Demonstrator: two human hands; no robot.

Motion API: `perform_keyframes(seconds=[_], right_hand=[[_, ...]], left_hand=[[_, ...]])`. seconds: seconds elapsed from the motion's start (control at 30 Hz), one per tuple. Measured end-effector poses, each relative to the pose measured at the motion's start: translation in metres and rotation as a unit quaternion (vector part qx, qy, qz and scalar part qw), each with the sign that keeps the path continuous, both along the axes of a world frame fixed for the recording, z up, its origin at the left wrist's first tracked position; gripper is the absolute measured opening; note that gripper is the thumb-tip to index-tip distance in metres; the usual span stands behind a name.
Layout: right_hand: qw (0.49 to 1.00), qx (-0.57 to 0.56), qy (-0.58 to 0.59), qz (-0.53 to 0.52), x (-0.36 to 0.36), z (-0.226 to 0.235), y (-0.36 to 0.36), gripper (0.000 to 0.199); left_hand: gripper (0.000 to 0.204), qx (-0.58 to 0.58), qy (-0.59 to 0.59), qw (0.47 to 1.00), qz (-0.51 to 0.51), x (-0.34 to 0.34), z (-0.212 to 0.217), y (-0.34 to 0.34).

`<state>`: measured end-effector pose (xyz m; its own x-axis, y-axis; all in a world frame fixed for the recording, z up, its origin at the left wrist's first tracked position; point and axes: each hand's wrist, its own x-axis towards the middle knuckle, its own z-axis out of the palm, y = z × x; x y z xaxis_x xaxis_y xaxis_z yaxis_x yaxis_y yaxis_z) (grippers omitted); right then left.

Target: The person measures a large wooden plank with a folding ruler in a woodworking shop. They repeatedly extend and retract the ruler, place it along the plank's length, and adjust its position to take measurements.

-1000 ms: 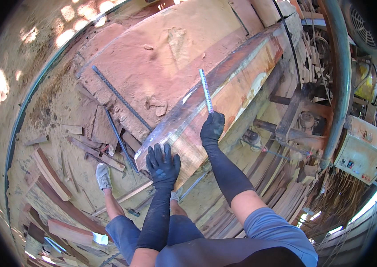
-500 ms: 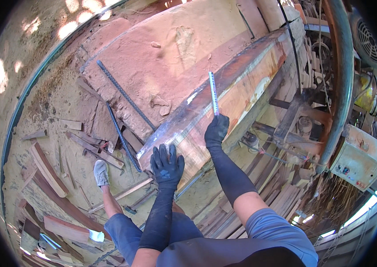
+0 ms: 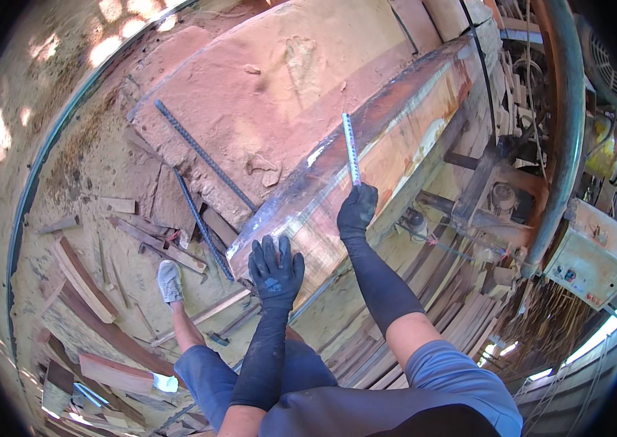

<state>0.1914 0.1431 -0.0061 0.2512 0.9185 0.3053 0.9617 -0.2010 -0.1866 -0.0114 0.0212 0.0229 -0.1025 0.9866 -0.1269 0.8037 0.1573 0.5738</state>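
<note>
A long squared timber (image 3: 393,145), reddish-brown with pale patches, runs slantwise from in front of me toward the far right. My left hand (image 3: 276,272), in a dark glove, lies palm down on its near end with the fingers spread. In my gloved right hand (image 3: 358,212) is a narrow white stick (image 3: 352,148) with dark marks along it, perhaps a ruler. The fist is closed round its lower end, and the stick points away from me over the timber. Whether it touches the wood I cannot tell.
Beside the timber lies a dusty reddish slab (image 3: 214,95) with a ridged metal bar (image 3: 205,155) across it. Wood offcuts (image 3: 84,280) are scattered at left. A curved metal pipe (image 3: 569,131), a control box (image 3: 590,251) and stacked wood strips (image 3: 425,313) stand at right.
The view has shifted very slightly. My right hand has tilted a little, with the stick still in it, and my left hand stays on the timber's near end.
</note>
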Motion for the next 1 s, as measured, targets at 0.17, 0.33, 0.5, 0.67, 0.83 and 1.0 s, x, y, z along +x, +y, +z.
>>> perform_keyframes(seconds=[0.17,0.33,0.5,0.67,0.83,1.0], right_hand=[[1.0,-0.003,0.003,-0.001,0.004,0.001,-0.003,0.008],[0.997,-0.038,-0.021,0.067,0.005,-0.018,0.004,0.006],[0.983,-0.114,-0.139,0.042,0.041,-0.034,-0.002,0.017],[0.988,-0.01,-0.132,0.078,0.023,-0.035,-0.003,0.021],[0.984,-0.065,-0.066,0.153,0.107,-0.05,0.0,0.026],[0.891,-0.08,-0.275,0.352,0.06,0.079,-0.16,0.036]], left_hand=[[0.052,0.012,0.011,1.0,-0.004,0.004,0.002,-0.001],[0.06,0.013,0.023,0.999,0.03,0.009,-0.019,-0.005],[0.061,0.0,-0.04,0.999,-0.01,0.007,-0.019,-0.004],[0.055,0.073,-0.037,0.996,0.039,-0.01,-0.004,-0.018],[0.06,0.094,-0.045,0.994,0.038,0.022,-0.015,-0.012],[0.062,0.125,-0.034,0.991,-0.026,-0.02,-0.003,-0.021]])
